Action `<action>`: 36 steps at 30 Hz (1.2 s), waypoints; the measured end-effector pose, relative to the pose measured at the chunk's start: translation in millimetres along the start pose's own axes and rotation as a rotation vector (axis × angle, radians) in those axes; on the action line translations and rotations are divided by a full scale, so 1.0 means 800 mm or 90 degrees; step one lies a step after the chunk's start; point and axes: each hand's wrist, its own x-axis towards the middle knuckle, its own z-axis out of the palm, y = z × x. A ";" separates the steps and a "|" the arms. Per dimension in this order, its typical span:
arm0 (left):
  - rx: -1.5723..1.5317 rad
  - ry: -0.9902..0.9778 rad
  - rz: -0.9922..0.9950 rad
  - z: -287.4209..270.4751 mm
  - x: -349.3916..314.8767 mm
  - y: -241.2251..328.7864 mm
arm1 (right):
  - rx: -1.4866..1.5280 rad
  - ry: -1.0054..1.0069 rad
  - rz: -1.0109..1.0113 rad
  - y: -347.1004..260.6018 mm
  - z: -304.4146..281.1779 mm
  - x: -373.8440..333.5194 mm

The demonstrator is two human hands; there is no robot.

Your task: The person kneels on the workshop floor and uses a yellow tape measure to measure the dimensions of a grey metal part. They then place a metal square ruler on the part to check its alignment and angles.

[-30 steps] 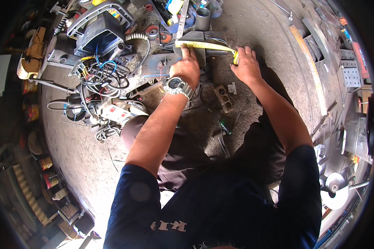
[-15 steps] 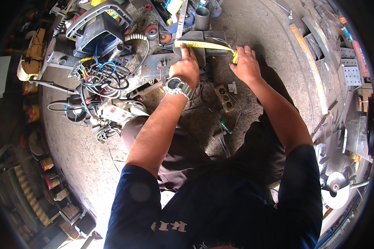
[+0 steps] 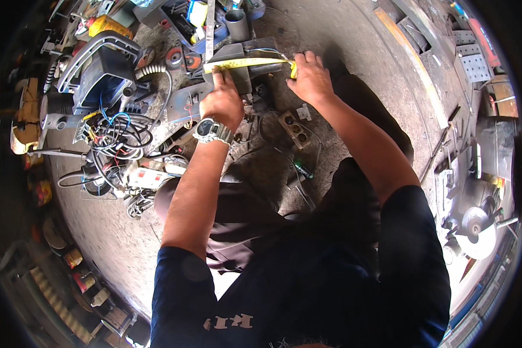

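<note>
The person's dark shirt (image 3: 307, 290) fills the lower part of the view, with dark trousers (image 3: 238, 232) beyond it and the legs spread apart. On the floor (image 3: 255, 185) between the knees lies a small green object (image 3: 303, 169), too small to make out, with thin wires around it. A little farther out is a socket strip (image 3: 294, 129), lying at a slant.

The left hand (image 3: 221, 107), with a watch (image 3: 210, 130) on its wrist, reaches forward with a finger extended against the yellow tape measure (image 3: 243, 62) near the left end of its strip; I cannot tell whether the thumb closes on it from below. The right hand (image 3: 311, 78) has its fingers curled around the tape measure's other end, mostly covering it. The strip runs between the two hands, across a dark metal piece (image 3: 238, 80). Left of that lies a flat metal plate (image 3: 185, 104).

To the left sit a heap of cables (image 3: 122, 136) and a dark box with a handle (image 3: 98, 75). Beyond the metal piece stand a dark grey tube (image 3: 236, 26) and a blue toolbox (image 3: 182, 32). Well off to the right, a long flat bar (image 3: 414, 66) lies on the floor.
</note>
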 end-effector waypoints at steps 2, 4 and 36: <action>0.009 0.007 0.003 0.004 -0.001 -0.003 | 0.003 0.007 0.012 -0.003 0.000 0.002; 0.011 0.005 0.005 0.006 0.000 -0.006 | 0.008 0.023 0.026 -0.006 0.004 -0.001; -0.006 0.025 0.000 0.003 0.001 -0.004 | 0.097 -0.030 -0.008 0.120 0.209 -0.023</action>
